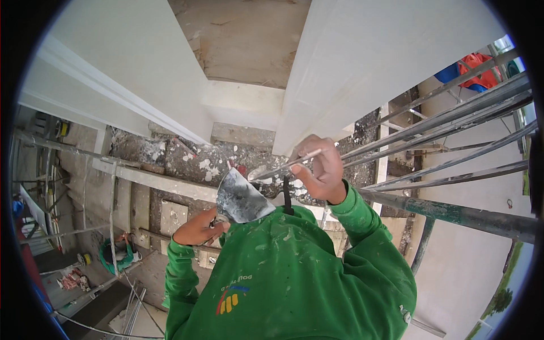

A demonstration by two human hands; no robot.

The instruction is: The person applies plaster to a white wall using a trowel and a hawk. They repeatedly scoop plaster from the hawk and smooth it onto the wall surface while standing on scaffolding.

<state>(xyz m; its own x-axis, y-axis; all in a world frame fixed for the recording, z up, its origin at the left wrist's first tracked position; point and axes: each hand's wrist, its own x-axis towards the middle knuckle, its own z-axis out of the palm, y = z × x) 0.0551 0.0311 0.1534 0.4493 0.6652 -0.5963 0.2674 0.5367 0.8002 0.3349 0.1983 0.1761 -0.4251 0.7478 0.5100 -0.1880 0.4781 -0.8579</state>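
My left hand [201, 228] is curled at the lower edge of a flat plasterer's board [242, 195]. The board is roughly half-round, with dark grey smears and white compound on its face, and it sits in front of my chest. In my right hand [320, 170] is a slim putty knife [277, 169], pinched between thumb and fingers. Its tip points left, just above the board's right side; I cannot tell whether it touches. Both sleeves are green, speckled with white. The left fingertips are partly hidden behind the board.
White wall faces rise at the left [130, 62] and right [368, 62], flanking a low white ledge [243, 102]. Below lie splattered planks [170, 184]. Scaffold tubes [453, 212] run along my right. A person in green [113, 255] is lower down at the left.
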